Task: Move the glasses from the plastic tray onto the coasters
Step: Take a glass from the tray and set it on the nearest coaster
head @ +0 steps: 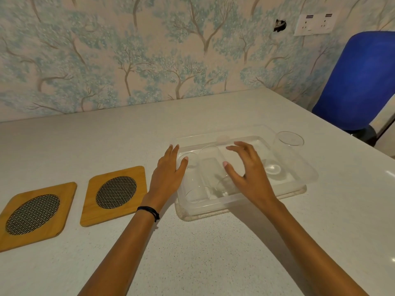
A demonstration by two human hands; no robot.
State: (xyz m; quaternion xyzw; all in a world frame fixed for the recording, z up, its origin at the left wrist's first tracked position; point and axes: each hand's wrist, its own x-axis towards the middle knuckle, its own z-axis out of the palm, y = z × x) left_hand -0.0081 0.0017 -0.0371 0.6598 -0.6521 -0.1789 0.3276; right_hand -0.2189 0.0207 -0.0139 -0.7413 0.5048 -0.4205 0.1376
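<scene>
A clear plastic tray [303, 167] lies on the white table at centre right. Three clear glasses stand in it: one at the left end [192, 180], a taller one beside it [210, 163] and one at the right end [287, 150]. My left hand [167, 174] is open at the tray's left rim, fingers against the left glass's side, thumb at its rim. My right hand [248, 169] hovers open over the tray's middle, next to the taller glass. Two square wooden coasters with dark mesh centres, the near one [32, 214] and the far one [115, 194], lie to the left, bare.
A blue chair [361, 80] stands past the table's right edge. The wallpapered wall runs along the table's back, with a white socket plate [314, 24] high on the right.
</scene>
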